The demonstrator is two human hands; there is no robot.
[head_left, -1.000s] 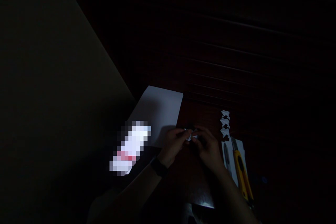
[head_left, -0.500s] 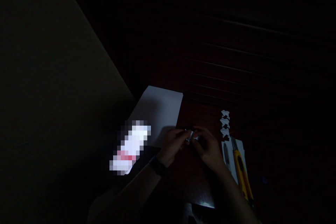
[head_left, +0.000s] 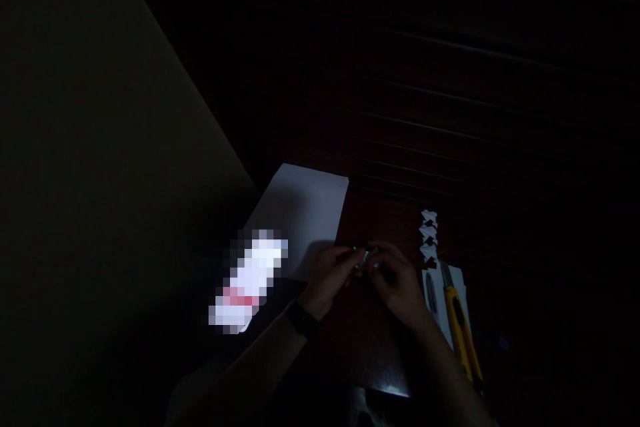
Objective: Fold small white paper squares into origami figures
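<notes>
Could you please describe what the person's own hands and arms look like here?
The left hand and right hand are ungloved, and the visible parts of the left forearm and right forearm show no sleeve. A broad, dark band, perhaps a watch, is worn at the left wrist; none shows on the right. Dim light hides finer markings.

Less of the held paper piece (head_left: 366, 258) shows.
</notes>
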